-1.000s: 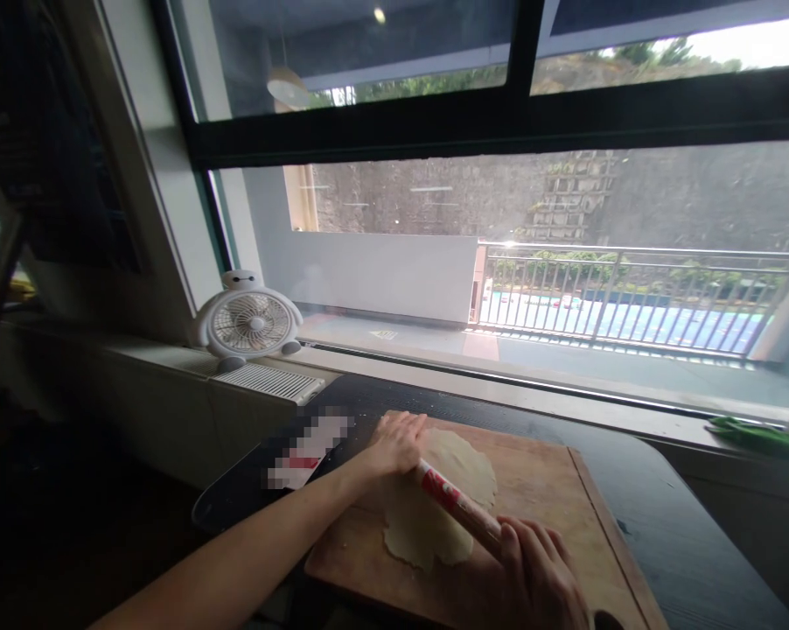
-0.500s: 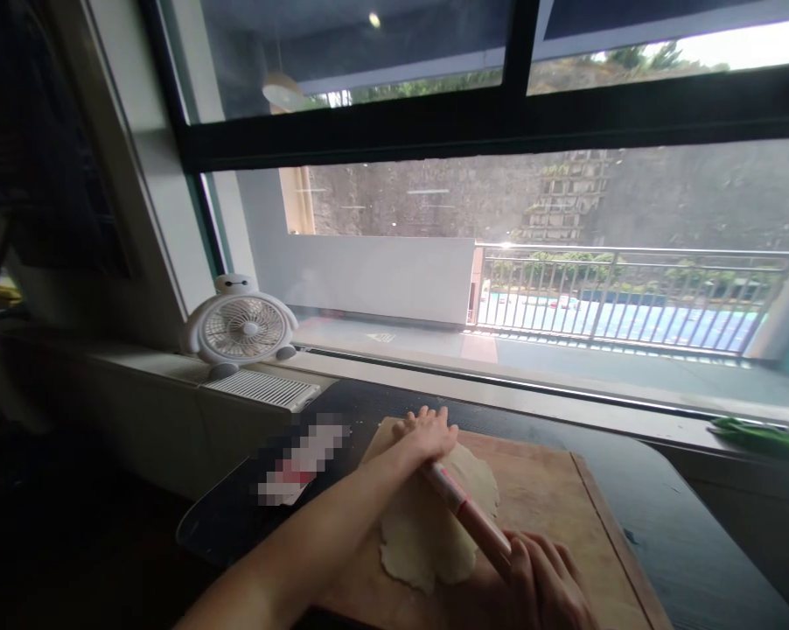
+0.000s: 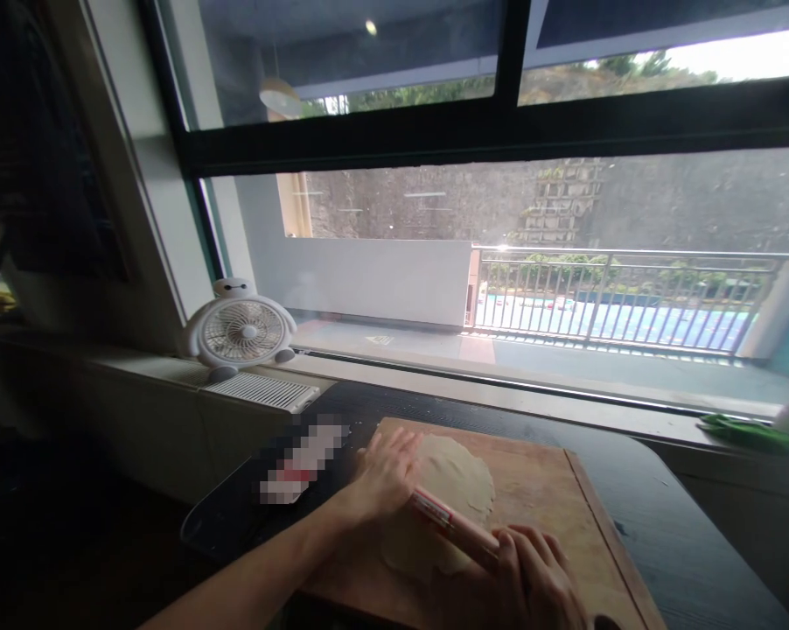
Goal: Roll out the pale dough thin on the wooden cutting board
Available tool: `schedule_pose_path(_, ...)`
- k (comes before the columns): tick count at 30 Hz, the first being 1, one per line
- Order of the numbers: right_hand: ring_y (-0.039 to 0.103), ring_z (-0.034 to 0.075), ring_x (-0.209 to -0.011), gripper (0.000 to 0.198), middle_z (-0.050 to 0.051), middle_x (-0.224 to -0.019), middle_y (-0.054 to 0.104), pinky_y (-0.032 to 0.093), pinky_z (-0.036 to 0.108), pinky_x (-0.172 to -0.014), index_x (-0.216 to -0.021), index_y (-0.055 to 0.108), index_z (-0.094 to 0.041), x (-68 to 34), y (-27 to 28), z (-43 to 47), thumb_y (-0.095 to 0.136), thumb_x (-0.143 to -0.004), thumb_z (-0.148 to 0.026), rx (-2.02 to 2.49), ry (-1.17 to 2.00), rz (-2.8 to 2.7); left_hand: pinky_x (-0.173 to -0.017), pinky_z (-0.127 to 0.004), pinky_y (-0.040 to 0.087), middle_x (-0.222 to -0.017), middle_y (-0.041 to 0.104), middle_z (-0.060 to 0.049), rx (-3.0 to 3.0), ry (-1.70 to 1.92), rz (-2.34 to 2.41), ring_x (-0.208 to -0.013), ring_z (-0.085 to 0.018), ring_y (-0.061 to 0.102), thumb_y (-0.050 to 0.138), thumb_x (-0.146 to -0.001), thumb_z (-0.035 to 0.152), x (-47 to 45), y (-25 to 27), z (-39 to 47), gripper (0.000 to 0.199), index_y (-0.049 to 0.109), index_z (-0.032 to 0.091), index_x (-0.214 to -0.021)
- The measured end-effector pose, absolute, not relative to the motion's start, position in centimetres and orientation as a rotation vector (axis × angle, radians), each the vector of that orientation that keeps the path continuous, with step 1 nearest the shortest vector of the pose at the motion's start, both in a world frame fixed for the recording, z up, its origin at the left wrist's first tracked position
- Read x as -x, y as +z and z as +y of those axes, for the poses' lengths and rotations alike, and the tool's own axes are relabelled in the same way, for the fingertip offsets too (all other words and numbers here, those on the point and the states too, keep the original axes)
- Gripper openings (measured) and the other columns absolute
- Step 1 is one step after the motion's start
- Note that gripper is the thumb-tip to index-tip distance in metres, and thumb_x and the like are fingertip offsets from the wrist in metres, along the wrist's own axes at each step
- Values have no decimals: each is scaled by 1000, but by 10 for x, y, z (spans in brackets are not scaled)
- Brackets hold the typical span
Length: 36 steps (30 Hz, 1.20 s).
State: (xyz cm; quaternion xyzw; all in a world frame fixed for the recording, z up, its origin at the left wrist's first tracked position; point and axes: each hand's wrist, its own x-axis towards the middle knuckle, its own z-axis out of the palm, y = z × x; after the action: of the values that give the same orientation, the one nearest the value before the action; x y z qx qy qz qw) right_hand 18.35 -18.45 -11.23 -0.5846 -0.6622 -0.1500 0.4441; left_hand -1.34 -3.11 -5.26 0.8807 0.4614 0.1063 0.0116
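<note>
A rolling pin (image 3: 464,531) with a red and white label lies slantwise over a flat, uneven sheet of pale dough (image 3: 457,472). The dough rests on a wooden board (image 3: 532,490). My left hand (image 3: 387,472) lies over the pin's far end, palm down, with its fingers stretched forward; the pin's tip is hidden under it. Around the near end, my right hand (image 3: 535,569) has its fingers wrapped. Both hands and the pin partly cover the dough.
The board sits on a dark table (image 3: 657,507) with rounded corners. Left of the board is a pixelated pale and red item (image 3: 306,464). A white fan (image 3: 243,331) stands on the ledge by the window, and a green cloth-like thing (image 3: 742,430) lies at the right.
My left hand has moved left and nearer to me along with the pin's far end. The right hand and near end have shifted slightly left. More of the dough's far part shows.
</note>
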Motion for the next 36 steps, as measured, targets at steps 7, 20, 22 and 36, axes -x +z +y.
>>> schedule_pose_path(7, 56, 17, -77, 32, 1, -80, 62, 41, 31, -75, -80, 60, -24, -179, -113, -185, 32, -93, -34, 1516, -270, -1530, -110, -46, 17, -145, 32, -1, -2792, 419, 1474, -135, -21, 23, 19, -92, 39, 28, -60, -45, 50, 32, 28, -139)
schedule_pose_path(20, 57, 19, -81, 30, 4, -89, 64, 42, 34, -75, -95, 59, -23, -185, -113, -184, 30, -93, -31, 1451, -220, -1506, -95, -50, 33, -116, 59, -11, -2600, 302, 1521, -117, -27, 45, 21, -88, 51, -94, -43, 41, 52, 51, 21, -117)
schedule_pose_path(22, 57, 18, -79, 29, 4, -90, 64, 43, 34, -74, -97, 58, -23, -187, -113, -184, 31, -93, -30, 1437, -247, -1568, -95, -48, 34, -115, 59, -9, -2602, 328, 1541, -115, -26, 47, 24, -88, 47, -84, -41, 34, 47, 53, 22, -115)
schedule_pose_path(36, 54, 18, -84, 15, 1, -85, 61, 37, 33, -79, -90, 58, -26, -178, -85, -173, 43, -87, -26, 1633, -508, -1824, -105, -46, 29, -128, 54, -3, -2969, 873, 1407, -118, -23, 47, 40, -87, 37, 73, -87, -78, 45, 43, 30, -131)
